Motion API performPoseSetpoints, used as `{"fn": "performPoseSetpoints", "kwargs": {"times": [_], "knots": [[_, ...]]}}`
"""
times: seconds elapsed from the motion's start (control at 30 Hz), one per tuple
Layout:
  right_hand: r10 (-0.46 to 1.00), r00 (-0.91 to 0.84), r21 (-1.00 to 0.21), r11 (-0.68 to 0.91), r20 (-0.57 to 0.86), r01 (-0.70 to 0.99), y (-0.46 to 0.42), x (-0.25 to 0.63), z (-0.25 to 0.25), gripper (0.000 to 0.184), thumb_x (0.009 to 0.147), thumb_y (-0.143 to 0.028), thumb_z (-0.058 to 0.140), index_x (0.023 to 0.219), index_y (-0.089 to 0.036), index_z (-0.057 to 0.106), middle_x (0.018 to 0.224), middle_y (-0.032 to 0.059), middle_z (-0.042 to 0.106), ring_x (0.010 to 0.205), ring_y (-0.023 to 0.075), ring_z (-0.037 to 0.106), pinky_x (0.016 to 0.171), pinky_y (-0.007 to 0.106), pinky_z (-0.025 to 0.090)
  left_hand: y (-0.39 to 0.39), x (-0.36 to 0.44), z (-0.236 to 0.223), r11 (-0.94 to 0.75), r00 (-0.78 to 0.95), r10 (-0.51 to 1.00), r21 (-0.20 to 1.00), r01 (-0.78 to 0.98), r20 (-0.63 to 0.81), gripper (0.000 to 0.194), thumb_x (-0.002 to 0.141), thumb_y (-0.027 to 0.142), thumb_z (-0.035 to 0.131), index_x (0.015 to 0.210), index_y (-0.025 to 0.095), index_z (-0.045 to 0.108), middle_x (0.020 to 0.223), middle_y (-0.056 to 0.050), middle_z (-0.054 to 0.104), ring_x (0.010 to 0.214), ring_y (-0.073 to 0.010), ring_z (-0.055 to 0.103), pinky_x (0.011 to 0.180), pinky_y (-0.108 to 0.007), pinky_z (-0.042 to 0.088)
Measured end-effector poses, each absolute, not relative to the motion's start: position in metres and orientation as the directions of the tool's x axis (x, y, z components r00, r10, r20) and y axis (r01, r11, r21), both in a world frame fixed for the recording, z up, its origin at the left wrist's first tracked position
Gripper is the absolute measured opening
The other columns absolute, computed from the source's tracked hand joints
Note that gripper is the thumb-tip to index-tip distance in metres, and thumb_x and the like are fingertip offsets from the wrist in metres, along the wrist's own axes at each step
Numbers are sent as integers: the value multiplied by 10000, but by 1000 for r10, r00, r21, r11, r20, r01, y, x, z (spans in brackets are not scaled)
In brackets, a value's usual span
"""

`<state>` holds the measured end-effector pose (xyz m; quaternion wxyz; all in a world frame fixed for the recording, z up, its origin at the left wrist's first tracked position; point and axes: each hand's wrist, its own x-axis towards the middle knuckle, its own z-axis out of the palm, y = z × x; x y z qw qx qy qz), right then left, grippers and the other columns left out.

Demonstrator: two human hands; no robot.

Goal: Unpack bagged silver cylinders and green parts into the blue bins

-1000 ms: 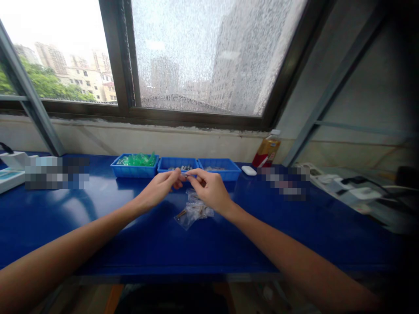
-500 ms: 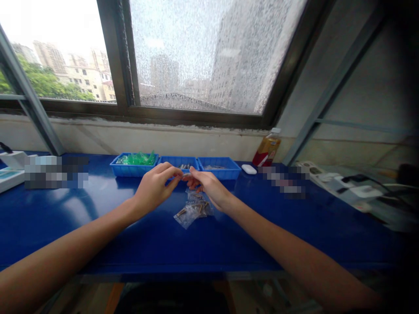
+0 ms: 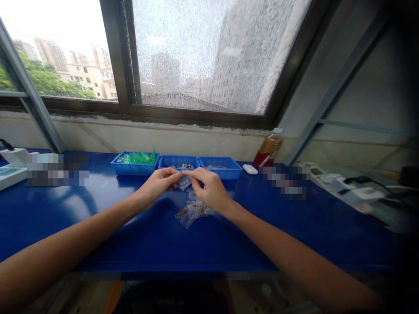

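Note:
Between my fingertips hangs a small clear plastic bag, pinched at its top edge by both hands. My left hand closes on it from the left, thumb against forefinger. From the other side my right hand grips the same edge with thumb and forefinger. What the bag contains is too small to make out. Below the hands, on the blue table, lies a loose pile of clear bags with brass-coloured, screw-like pieces inside.
Behind my hands stand three blue bins in a row: one with green plastic bags, a middle bin of metal parts, and a right bin with small pieces. A white case and a drink bottle stand right of them.
Half a second ago my fingers were curled around the small bag; now it hangs down visibly between them. My left hand has lowered slightly and my right hand has turned, knuckles up.

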<state>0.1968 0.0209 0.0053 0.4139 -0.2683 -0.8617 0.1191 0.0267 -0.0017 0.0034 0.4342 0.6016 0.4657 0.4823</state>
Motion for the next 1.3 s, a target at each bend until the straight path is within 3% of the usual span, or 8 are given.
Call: {"fn": "performPoseSetpoints", "kwargs": {"times": [0.17, 0.37, 0.47, 0.57, 0.73, 0.9, 1.1, 1.3], "knots": [[745, -391, -645, 666, 541, 376, 18, 194, 13, 167, 744, -196, 547, 835, -176, 686, 859, 57, 553, 811, 153, 523, 679, 275, 427, -1, 21, 6, -450, -36, 852, 765, 461, 522, 157, 793, 300, 556, 773, 144, 562, 662, 1, 541, 602, -102, 490, 530, -211, 358], [890, -394, -929, 322, 231, 183, 24, 194, 13, 302, 812, -376, 465, 715, -138, 624, 599, 6, 537, 529, 98, 462, 503, 234, 360, -10, 25, 5, -748, 381, 561, 252, 614, 735, 108, 823, 238, 539, 812, 166, 618, 821, -45, 590, 786, -148, 531, 708, -277, 427], [834, -363, -804, 524, 417, 282, 23, 195, 12, 193, 785, -285, 511, 758, -144, 640, 623, 12, 592, 508, 94, 463, 500, 233, 346, -12, 31, 3, -725, 397, 643, 353, 591, 655, 176, 826, 298, 526, 827, 153, 626, 842, -59, 594, 821, -173, 536, 754, -314, 424], [671, -384, -519, 738, 635, 431, 20, 199, 13, 193, 798, -248, 510, 860, -181, 679, 718, 27, 660, 550, 110, 506, 551, 253, 368, -12, 34, 3, -513, 253, 858, 720, 468, 447, 397, 891, 408, 340, 833, 130, 618, 771, -61, 607, 739, -171, 554, 643, -293, 430], [552, -486, -383, 829, 677, 408, 15, 201, 14, 238, 824, -209, 470, 935, -220, 679, 781, 24, 682, 583, 117, 548, 590, 258, 407, -8, 32, 7, -295, 129, 954, 930, 219, 272, 401, 867, 439, 358, 743, 128, 579, 700, -36, 576, 660, -140, 527, 542, -239, 391], [629, -486, -562, 772, 606, 298, 15, 198, 17, 183, 767, -175, 505, 836, -178, 674, 806, 43, 646, 730, 139, 577, 658, 264, 434, -5, 29, 4, -467, 77, 878, 808, 359, 473, 166, 823, 295, 490, 810, 145, 561, 711, -9, 575, 625, -111, 515, 553, -224, 393], [888, -395, -930, 325, 236, 174, 23, 197, 17, 393, 812, -472, 436, 743, -149, 647, 794, 70, 619, 751, 160, 559, 574, 254, 408, -6, 21, 1, -697, 320, 583, 257, 670, 747, 193, 865, 200, 441, 945, 175, 615, 811, -44, 592, 746, -136, 531, 670, -266, 435], [894, -292, -869, 417, 340, 267, 31, 198, 14, 306, 757, -399, 526, 623, -138, 613, 529, -1, 529, 463, 91, 422, 465, 230, 315, -9, 24, -1, -761, 487, 583, 227, 608, 650, 268, 858, 201, 458, 1111, 197, 545, 969, -72, 576, 883, -173, 533, 791, -331, 452]]}}
